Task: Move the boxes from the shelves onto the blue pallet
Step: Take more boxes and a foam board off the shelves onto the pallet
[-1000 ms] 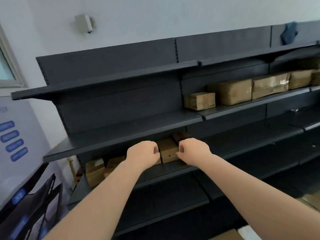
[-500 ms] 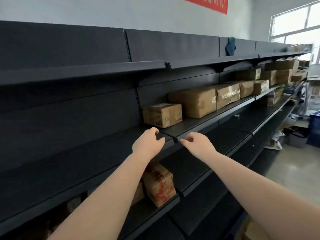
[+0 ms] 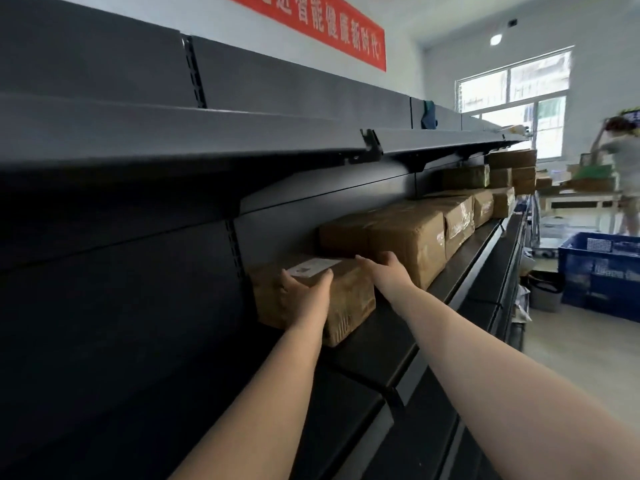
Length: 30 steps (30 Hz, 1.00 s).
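The left hand (image 3: 304, 292) lay spread against the near face of the small box (image 3: 349, 299), thumb over its top edge. The right hand (image 3: 388, 271) reached open to its far end. The box sat on the dark shelf (image 3: 391, 341), just beside a larger box (image 3: 408, 240).

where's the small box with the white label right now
In the head view, the small box sits centre-left on the shelf, between both hands, just left of a bigger box.
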Motion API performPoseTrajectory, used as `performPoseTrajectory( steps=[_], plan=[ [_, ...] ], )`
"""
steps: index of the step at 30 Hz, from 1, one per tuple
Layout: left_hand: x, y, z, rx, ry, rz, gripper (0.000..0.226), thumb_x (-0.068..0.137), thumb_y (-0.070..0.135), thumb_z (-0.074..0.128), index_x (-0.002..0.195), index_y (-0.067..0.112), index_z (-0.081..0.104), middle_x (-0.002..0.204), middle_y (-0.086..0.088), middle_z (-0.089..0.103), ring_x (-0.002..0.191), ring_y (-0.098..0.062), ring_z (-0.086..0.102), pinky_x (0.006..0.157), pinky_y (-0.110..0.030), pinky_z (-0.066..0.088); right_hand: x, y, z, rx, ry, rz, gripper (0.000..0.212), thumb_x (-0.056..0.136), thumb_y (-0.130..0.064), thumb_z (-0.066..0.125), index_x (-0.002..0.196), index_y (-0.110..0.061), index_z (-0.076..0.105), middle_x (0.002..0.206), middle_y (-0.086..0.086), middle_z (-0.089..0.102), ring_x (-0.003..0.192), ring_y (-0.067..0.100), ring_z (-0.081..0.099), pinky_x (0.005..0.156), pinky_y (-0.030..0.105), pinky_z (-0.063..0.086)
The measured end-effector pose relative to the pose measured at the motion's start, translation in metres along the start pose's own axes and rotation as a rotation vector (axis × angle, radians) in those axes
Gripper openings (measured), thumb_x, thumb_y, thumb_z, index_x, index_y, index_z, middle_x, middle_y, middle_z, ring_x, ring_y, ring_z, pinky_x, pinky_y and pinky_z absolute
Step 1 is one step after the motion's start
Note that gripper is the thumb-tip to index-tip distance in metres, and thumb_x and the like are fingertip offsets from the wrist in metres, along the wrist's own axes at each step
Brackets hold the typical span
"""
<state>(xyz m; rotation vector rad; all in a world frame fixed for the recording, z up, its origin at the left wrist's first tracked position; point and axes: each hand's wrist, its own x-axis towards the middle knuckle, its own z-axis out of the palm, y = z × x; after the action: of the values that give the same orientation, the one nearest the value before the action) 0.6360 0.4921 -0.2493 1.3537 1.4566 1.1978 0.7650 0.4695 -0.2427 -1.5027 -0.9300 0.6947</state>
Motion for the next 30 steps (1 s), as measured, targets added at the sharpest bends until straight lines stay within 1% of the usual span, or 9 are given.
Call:
performPoseTrajectory(
  steps=[5,7,10,14,17,20,23,26,30],
  plan=[
    [0.023,-0.018,0.010,-0.152,-0.028,-0.166,0.095,0.081,0.050,0.064,0.150,0.026,0.003,0.152,-0.012,0.024,0.135,-0.034,0.032,0.109,-0.050,0.032,0.035,0.007,0.026,-0.029,-0.005,0.105,0.096,0.083,-0.044,0.067,0.152,-0.014,0.007,0.151,0.015,0.031,0.134,0.035,0.037,0.106,0.046,0.039],
    [0.024,-0.022,0.008,-0.210,-0.054,-0.158,0.091,0.083,0.044,0.064,0.151,0.025,0.006,0.152,-0.012,0.025,0.135,-0.033,0.032,0.109,-0.048,0.032,0.035,0.011,0.029,-0.063,0.016,0.102,0.094,0.083,-0.041,0.068,0.151,-0.014,0.010,0.151,0.014,0.029,0.134,0.034,0.037,0.106,0.045,0.039],
    [0.016,-0.024,0.000,-0.293,-0.094,-0.101,0.083,0.085,0.032,0.064,0.151,0.024,0.014,0.150,-0.011,0.029,0.134,-0.032,0.036,0.109,-0.046,0.034,0.018,0.013,0.021,-0.061,0.053,0.057,0.087,0.079,-0.039,0.072,0.148,-0.014,0.025,0.145,0.010,0.037,0.126,0.030,0.045,0.100,0.042,0.045],
    [-0.021,-0.023,-0.007,-0.349,-0.123,-0.025,0.092,0.079,0.029,0.072,0.150,0.028,0.013,0.148,-0.009,0.034,0.128,-0.031,0.044,0.104,-0.046,0.041,-0.045,0.016,-0.006,0.040,0.058,-0.001,0.075,0.074,-0.033,0.078,0.134,-0.016,0.035,0.119,0.003,0.049,0.101,0.018,0.052,0.081,0.031,0.049],
    [-0.073,-0.018,-0.010,-0.282,-0.148,0.097,0.096,0.072,0.032,0.077,0.148,0.031,0.018,0.147,-0.004,0.038,0.128,-0.026,0.045,0.104,-0.046,0.042,-0.101,0.018,-0.039,0.118,0.098,-0.030,0.070,0.072,-0.029,0.081,0.124,-0.018,0.037,0.112,0.002,0.052,0.090,0.014,0.055,0.073,0.027,0.050],
    [-0.142,-0.017,-0.011,-0.257,-0.216,0.191,0.098,0.062,0.038,0.080,0.144,0.038,0.025,0.141,0.003,0.046,0.124,-0.020,0.049,0.101,-0.045,0.045,-0.159,0.021,-0.085,0.137,0.193,-0.085,0.063,0.069,-0.025,0.083,0.116,-0.021,0.041,0.105,-0.002,0.053,0.089,0.011,0.055,0.069,0.025,0.048],
    [-0.228,-0.015,-0.007,-0.283,-0.311,0.264,0.092,0.069,0.032,0.079,0.143,0.039,0.026,0.140,0.008,0.046,0.124,-0.016,0.048,0.102,-0.045,0.044,-0.228,0.018,-0.145,0.117,0.284,-0.137,0.060,0.069,-0.020,0.083,0.114,-0.024,0.043,0.099,-0.010,0.052,0.088,0.006,0.054,0.071,0.023,0.048],
    [-0.322,-0.015,0.009,-0.315,-0.453,0.320,0.085,0.072,0.029,0.078,0.141,0.039,0.030,0.137,0.010,0.049,0.123,-0.014,0.049,0.102,-0.045,0.044,-0.311,0.025,-0.215,0.083,0.392,-0.130,0.065,0.070,-0.019,0.083,0.122,-0.022,0.043,0.101,-0.008,0.051,0.090,0.008,0.054,0.081,0.029,0.051],
    [-0.460,-0.011,0.045,-0.346,-0.669,0.331,0.080,0.072,0.027,0.078,0.137,0.042,0.034,0.130,0.012,0.053,0.117,-0.014,0.052,0.100,-0.046,0.045,-0.433,0.042,-0.319,-0.016,0.614,-0.079,0.073,0.070,-0.025,0.083,0.130,-0.019,0.043,0.114,-0.001,0.051,0.104,0.018,0.053,0.093,0.042,0.050]
  ],
)
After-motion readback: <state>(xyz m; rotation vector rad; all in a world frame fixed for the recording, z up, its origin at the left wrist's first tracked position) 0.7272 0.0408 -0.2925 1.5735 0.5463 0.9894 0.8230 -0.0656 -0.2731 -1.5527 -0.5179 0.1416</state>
